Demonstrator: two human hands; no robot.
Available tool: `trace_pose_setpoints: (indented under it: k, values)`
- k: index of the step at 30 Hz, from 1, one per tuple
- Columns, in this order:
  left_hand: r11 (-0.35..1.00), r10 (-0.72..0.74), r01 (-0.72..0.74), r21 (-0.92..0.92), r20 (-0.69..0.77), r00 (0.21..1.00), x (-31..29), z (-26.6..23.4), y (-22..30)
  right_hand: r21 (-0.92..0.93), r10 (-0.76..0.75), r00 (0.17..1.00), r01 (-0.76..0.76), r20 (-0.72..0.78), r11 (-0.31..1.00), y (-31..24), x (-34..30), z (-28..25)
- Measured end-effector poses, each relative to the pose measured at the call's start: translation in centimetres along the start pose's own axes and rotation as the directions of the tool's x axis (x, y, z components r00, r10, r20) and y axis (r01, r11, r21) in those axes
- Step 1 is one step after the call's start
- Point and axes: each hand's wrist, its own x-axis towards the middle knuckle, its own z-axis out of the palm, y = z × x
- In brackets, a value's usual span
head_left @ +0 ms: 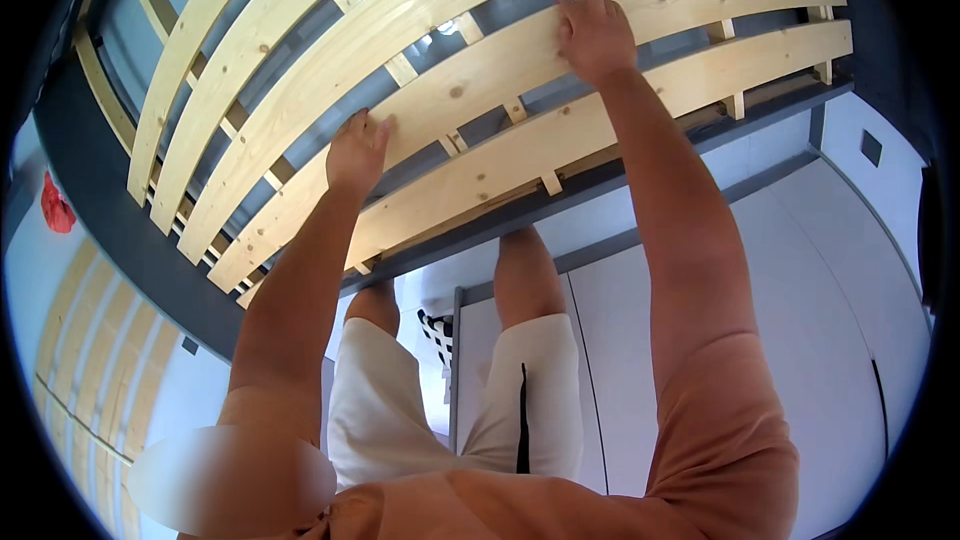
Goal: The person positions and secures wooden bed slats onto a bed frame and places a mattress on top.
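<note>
**Left hand [357, 152] and right hand [598, 38] on one slat [455, 92]**

Both are part-curled; whether they grip is unclear. The slat lies across the dark bed frame [115, 220]. Slat-placing seems in hand; the next move likely calls for even, two-handed guidance.

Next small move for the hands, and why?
I'd probably nudge the second slat from the near edge, evenly: the left hand and right hand both appear to be on it, spread apart, with gaps along both its sides.
</note>
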Motion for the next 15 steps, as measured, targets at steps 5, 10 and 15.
trace_pose_setpoints:
  k: [5,10,15]
  values:
    - [0.998,-0.055,0.058,-0.023,0.101,0.993,-0.1,0.3,-0.9,-0.085,-0.004,0.976,0.023,0.217,0.996,0.0,0.1,-0.6]
    - [0.995,-0.075,0.081,-0.052,0.114,0.991,-0.4,0.0,-0.6,-0.077,0.060,0.964,-0.041,0.258,0.996,0.1,-1.2,-0.4]
    - [0.999,0.002,-0.004,0.035,0.073,0.997,-0.1,2.5,-1.7,-0.179,0.129,0.909,-0.061,0.396,0.982,-0.2,-0.6,0.7]
